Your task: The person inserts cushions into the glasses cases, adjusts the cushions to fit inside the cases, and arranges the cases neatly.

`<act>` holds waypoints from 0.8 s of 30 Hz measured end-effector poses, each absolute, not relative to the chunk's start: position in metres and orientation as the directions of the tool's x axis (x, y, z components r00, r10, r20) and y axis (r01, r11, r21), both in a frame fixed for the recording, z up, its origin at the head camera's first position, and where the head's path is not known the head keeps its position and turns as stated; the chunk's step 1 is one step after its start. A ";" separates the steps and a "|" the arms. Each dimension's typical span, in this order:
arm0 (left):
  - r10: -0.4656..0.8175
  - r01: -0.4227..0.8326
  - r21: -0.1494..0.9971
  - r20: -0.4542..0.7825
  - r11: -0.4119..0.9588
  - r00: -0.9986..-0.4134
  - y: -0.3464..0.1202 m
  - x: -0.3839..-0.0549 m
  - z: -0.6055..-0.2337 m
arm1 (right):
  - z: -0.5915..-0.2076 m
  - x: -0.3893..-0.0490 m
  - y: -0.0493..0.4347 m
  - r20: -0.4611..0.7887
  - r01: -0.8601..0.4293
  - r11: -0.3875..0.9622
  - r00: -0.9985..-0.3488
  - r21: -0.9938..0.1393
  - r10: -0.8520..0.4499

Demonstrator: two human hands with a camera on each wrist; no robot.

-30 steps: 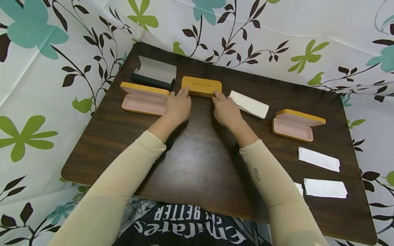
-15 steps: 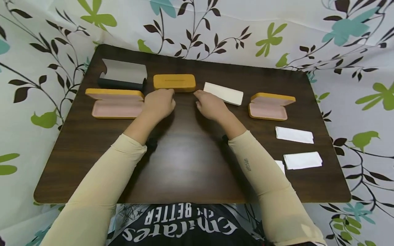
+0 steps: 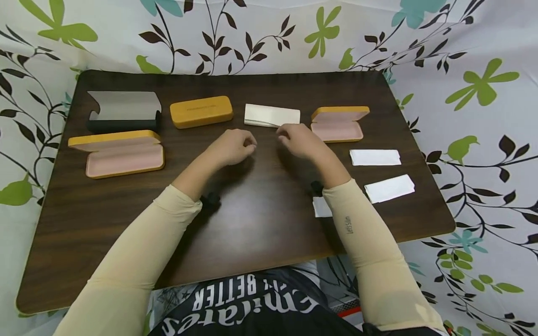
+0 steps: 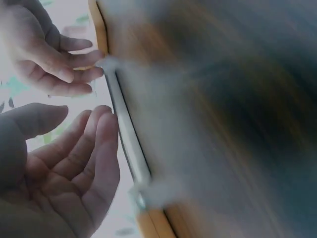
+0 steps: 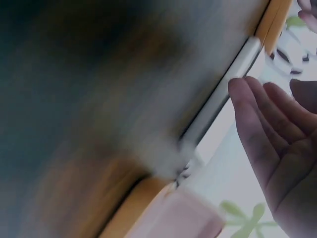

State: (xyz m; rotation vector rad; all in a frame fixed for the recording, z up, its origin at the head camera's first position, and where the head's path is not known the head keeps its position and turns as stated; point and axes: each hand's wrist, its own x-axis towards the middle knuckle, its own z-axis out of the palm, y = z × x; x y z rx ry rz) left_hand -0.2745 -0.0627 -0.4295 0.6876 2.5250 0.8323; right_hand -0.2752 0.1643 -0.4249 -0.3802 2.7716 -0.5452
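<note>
My left hand (image 3: 232,147) hovers over the middle of the table, fingers loosely bent and holding nothing. Across from it, my right hand (image 3: 302,140) is just in front of a long cream-white folding case (image 3: 272,115), its fingers overlapping the case's right end in the head view. Relaxed, bare fingers show in the left wrist view on the left hand (image 4: 74,183) and in the right wrist view on the right hand (image 5: 277,129). To the left lies a closed yellow glasses case (image 3: 201,112). An open yellow case with pink lining (image 3: 340,129) stands beyond the right hand.
Another open yellow case with pink lining (image 3: 126,158) stands at the left, before an open dark folding case (image 3: 123,112) with grey lining. Folded white cloths lie at the right: one cloth (image 3: 375,157), a second cloth (image 3: 390,188), and a third cloth (image 3: 322,206) partly behind the right arm.
Both hands have left the closed yellow case they were touching and moved right, toward the cream-white case. The head view has turned to the right.
</note>
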 end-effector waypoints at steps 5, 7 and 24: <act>0.639 0.277 0.740 -0.257 0.613 -0.725 -0.038 -0.274 -0.436 | -0.426 -0.268 0.193 -0.283 -0.121 0.877 -0.919 -0.464 -0.276; 0.658 0.226 0.784 -0.284 0.578 -0.697 -0.027 -0.273 -0.439 | -0.427 -0.265 0.205 -0.298 -0.094 0.871 -0.917 -0.483 -0.264; 0.601 -0.439 0.849 -0.522 0.294 -0.606 0.039 -0.274 -0.449 | -0.424 -0.247 0.297 -0.360 0.301 0.779 -0.927 -0.550 0.104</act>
